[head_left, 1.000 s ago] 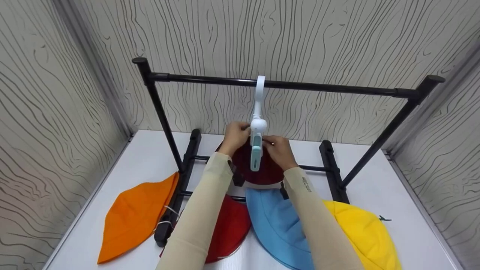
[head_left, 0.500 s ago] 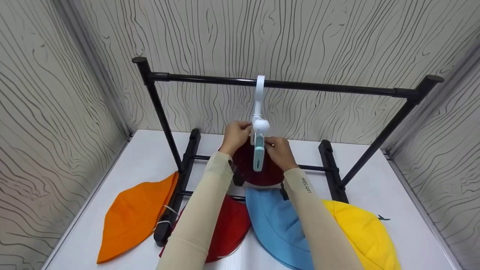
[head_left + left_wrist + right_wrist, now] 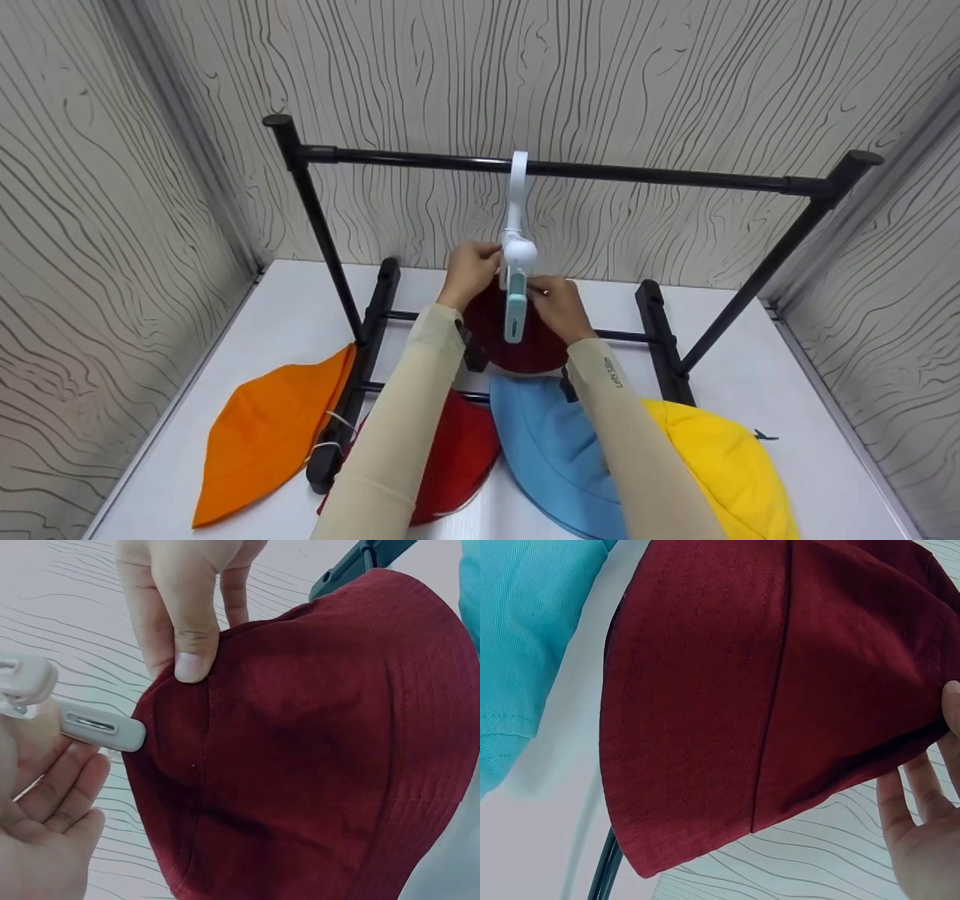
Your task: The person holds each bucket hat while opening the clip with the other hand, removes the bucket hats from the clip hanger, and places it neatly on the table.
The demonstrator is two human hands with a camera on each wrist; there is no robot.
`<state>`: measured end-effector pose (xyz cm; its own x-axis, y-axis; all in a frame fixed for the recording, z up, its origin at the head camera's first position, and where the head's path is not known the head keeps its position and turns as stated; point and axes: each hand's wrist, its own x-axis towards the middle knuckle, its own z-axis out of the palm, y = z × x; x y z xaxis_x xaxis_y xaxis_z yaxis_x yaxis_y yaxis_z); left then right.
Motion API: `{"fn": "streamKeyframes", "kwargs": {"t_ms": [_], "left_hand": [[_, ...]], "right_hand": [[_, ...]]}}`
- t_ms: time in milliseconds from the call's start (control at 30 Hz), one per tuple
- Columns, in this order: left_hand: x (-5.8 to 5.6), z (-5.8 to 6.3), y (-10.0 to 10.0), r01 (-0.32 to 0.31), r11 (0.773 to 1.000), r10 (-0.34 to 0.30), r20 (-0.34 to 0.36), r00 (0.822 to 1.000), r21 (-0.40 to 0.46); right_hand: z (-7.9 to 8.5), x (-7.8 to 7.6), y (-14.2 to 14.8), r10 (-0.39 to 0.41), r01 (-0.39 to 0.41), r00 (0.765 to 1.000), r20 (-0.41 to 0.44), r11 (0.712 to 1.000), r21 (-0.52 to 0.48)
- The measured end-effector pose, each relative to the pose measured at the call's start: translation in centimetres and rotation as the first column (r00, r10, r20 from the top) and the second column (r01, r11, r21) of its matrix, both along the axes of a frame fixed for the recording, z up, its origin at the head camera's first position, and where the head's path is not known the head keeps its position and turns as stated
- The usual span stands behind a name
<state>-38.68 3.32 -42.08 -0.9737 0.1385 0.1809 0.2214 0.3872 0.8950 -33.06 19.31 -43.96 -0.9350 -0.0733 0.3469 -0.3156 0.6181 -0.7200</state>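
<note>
A dark red bucket hat [image 3: 300,720] hangs crown up from a white and teal clip hanger [image 3: 515,289] hooked over a black rail. One clip [image 3: 101,726] bites the top edge of the crown in the left wrist view. My right hand [image 3: 561,304] pinches the crown beside the clip; its thumb [image 3: 951,706] lies on the cloth. On the other side, my left hand [image 3: 470,271] holds the white part of the hanger between thumb and fingers. Its palm and bent fingers [image 3: 64,787] show beside the clip, and the exact hold is partly out of frame.
The black rack [image 3: 652,175] stands on a white table [image 3: 270,322] before a patterned wall. In front lie an orange hat [image 3: 274,427], a bright red hat [image 3: 457,457], a light blue hat [image 3: 551,450] and a yellow hat [image 3: 727,465]. My forearms pass over the nearer hats.
The hanger's clip end swung slightly right, then a little back left. Both hands keep nearly the same place at the hat's crown.
</note>
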Motion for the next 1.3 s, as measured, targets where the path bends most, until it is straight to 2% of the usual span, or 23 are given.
{"fn": "streamKeyframes", "kwargs": {"t_ms": [167,400,667,933,1100,1300], "left_hand": [[0.1,0.0,0.0,0.002,0.999,-0.002,-0.016,1.000,-0.039],[0.2,0.2,0.0,0.003,1.000,-0.003,-0.020,1.000,-0.008],[-0.5,-0.4,0.0,0.001,1.000,-0.001,-0.009,1.000,-0.012],[0.2,0.2,-0.2,0.008,1.000,-0.008,-0.022,1.000,-0.006],[1.0,1.0,-0.3,0.020,1.000,-0.020,0.008,1.000,-0.011],[1.7,1.7,-0.4,0.040,0.999,-0.039,0.053,0.998,-0.010]], "right_hand": [[-0.3,0.0,0.0,-0.022,0.022,1.000,0.019,0.999,0.024],[-0.5,0.1,0.1,-0.016,0.016,1.000,0.015,1.000,0.027],[-0.6,0.2,0.2,-0.013,0.013,1.000,0.028,1.000,0.022],[-0.7,0.2,0.3,-0.013,0.011,0.999,0.051,0.999,0.031],[-0.7,0.4,0.5,-0.025,0.023,0.999,0.030,0.999,0.048],[-0.7,0.5,0.8,-0.015,0.013,0.999,0.050,0.999,0.045]]}}
